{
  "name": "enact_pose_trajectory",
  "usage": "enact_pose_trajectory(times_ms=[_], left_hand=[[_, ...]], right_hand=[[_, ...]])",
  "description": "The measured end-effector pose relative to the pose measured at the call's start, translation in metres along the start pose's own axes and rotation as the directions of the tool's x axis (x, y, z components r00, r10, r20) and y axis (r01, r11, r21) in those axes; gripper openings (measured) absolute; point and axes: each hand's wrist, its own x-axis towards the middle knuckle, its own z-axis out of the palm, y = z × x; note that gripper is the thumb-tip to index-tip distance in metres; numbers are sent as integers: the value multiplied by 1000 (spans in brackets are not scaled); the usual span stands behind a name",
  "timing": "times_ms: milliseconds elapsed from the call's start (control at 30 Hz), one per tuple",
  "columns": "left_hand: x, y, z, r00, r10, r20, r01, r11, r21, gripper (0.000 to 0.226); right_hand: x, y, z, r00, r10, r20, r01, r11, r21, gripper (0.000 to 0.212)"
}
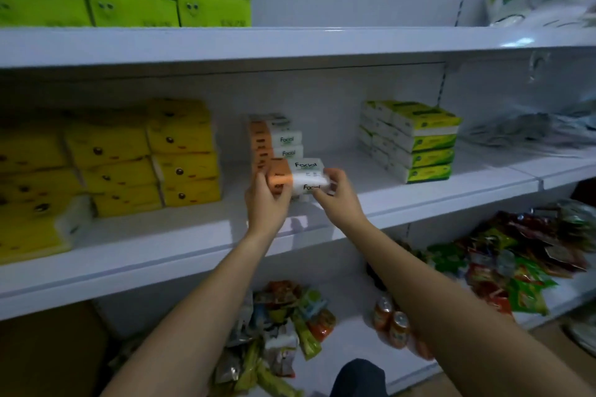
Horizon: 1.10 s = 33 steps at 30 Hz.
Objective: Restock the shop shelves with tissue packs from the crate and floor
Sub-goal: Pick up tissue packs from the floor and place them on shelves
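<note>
Tissue pack (304,184) — soft rectangular, orange-white wrap — gripped by left hand (266,203), right hand (338,200).

dim, cool light is leaving the lower left corner dark. glare is washing out the white tissue pack (308,183) at centre, and faint shadows are lying on the middle shelf (180,235) below it. blur is softening everything; the shelf edges are bowing.

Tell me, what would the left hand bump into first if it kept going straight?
Probably the stack of Facial packs just behind the held packs that the left hand grips, though depth is hard to judge.
</note>
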Motion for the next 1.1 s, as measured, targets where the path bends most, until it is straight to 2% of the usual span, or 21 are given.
enact_pose_trajectory(times_ms=[100,233,333,600,700,800,867,933,1100], left_hand=[[19,-21,-8,998,11,-55,-7,998,64,41],[35,-46,-8,996,0,-91,12,992,125,40],[39,-51,-5,996,50,-75,-37,987,155,38],[36,-50,-5,999,-16,-43,22,989,147,50],[32,-46,-9,993,99,-68,-87,982,170,46],[19,-36,-6,974,211,-79,-168,915,367,54],[1,-26,4,941,336,42,-314,817,483,55],[-21,-21,24,892,393,223,-451,752,481,61],[-84,-20,101,805,306,508,-528,761,377,60]], right_hand=[[15,6,25,1000,-3,31,4,999,-36,41],[23,21,44,996,-64,67,68,995,-69,48],[30,23,48,996,-76,49,80,992,-96,54],[27,25,47,996,-61,68,68,992,-104,67],[19,23,41,992,-92,82,99,990,-97,71],[2,28,27,987,-111,118,126,984,-125,70],[-13,39,12,983,-126,135,152,967,-204,68],[-29,52,-9,983,-144,115,171,944,-281,66],[-87,98,-80,998,-62,25,66,888,-456,66]])
